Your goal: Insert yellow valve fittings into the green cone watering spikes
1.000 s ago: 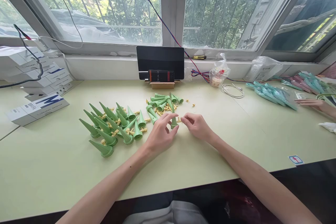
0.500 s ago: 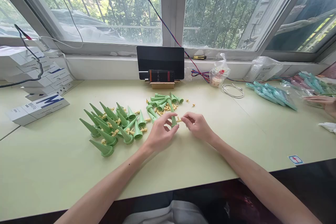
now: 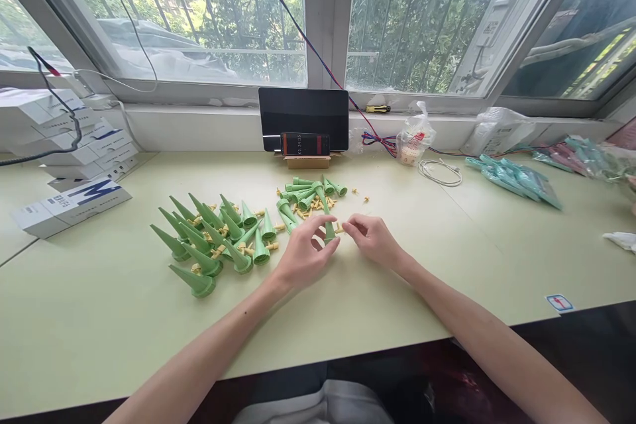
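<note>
My left hand (image 3: 309, 246) is closed round a green plastic cone (image 3: 328, 229), thumb and fingers on its sides near the wide end. A small yellow valve (image 3: 340, 228) sticks out from the cone's right side. The fingertips of my right hand (image 3: 371, 236) pinch the outer end of that valve. To the left stand and lean several green cones (image 3: 203, 283) with yellow valves on them. Beyond my left hand lies a heap of green cones (image 3: 298, 195), with loose yellow valves (image 3: 312, 207) among them.
A tablet (image 3: 304, 112) and a phone (image 3: 305, 144) lean on a cardboard stand (image 3: 307, 161) at the back. White boxes (image 3: 74, 204) are at left. A coiled white cable (image 3: 440, 173), a plastic bag (image 3: 414, 136) and teal packets (image 3: 514, 179) lie at right.
My hands and the cone stay nearly where they were, with only a slight shift of the right fingers. Another person's hand at the far right has moved mostly out of view.
</note>
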### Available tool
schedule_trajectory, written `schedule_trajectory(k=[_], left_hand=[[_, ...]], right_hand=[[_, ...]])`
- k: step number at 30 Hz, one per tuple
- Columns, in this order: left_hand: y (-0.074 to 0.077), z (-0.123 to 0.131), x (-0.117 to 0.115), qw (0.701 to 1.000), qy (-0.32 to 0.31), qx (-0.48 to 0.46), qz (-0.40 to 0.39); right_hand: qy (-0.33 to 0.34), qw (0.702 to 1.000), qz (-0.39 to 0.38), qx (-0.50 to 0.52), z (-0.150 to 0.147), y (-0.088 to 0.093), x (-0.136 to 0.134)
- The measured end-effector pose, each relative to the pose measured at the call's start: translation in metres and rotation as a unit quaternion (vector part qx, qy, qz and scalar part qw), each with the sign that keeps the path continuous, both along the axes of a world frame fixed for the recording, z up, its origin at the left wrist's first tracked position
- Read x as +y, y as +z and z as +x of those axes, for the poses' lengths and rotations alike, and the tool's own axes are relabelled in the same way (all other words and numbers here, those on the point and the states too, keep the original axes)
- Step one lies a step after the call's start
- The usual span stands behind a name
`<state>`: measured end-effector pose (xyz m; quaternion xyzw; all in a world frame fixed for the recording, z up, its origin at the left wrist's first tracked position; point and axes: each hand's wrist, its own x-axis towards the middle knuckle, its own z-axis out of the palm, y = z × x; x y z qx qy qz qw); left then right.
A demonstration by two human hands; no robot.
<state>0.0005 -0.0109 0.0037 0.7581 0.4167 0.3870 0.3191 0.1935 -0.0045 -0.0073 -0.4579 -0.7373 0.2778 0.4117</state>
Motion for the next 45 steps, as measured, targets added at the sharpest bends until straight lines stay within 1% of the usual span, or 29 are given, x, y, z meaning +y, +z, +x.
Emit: schedule_trajectory(k=[5,9,13,17,19,23,28,31,41,45], left_hand=[[-0.0004,-0.0001,-0.0003,1.000,-0.003,0.002,0.006],[0.0001,0.0001,-0.0002,1.000,0.000,-0.009,-0.014],[0.0015,0.0005,0.0009,0.997,-0.006,-0.037,-0.062],[0.0021,-0.0001,0.0014,0.988,-0.017,-0.068,-0.138],[0.0020,-0.0006,0.0013,0.985,-0.020,-0.077,-0.154],[0.0017,-0.0005,0.0011,0.988,-0.017,-0.071,-0.136],[0.0002,0.0006,0.0011,0.997,-0.009,-0.045,-0.060],[-0.0008,0.0006,0.0006,0.999,-0.008,-0.037,-0.034],[0.0006,0.0010,-0.0005,1.000,-0.006,-0.019,-0.014],[0.0000,0.0009,0.0012,0.999,0.001,-0.029,-0.014]], right_hand=[[-0.008,1.000,-0.006,-0.009,-0.0001,-0.0002,0.0003],[-0.009,1.000,-0.002,0.001,0.0002,-0.0014,0.0003],[-0.006,1.000,0.002,0.011,0.0007,-0.0009,-0.0005],[-0.002,1.000,-0.004,0.019,0.0009,0.0009,-0.0016],[0.000,1.000,-0.006,0.021,0.0010,0.0013,-0.0018],[-0.003,1.000,-0.003,0.016,0.0011,0.0004,-0.0012],[-0.013,1.000,0.006,0.011,0.0006,-0.0001,-0.0004],[-0.018,1.000,0.007,0.005,0.0006,0.0003,-0.0002],[-0.025,1.000,-0.002,-0.004,0.0001,0.0006,0.0004],[-0.008,1.000,-0.011,0.005,0.0003,0.0033,-0.0012]])
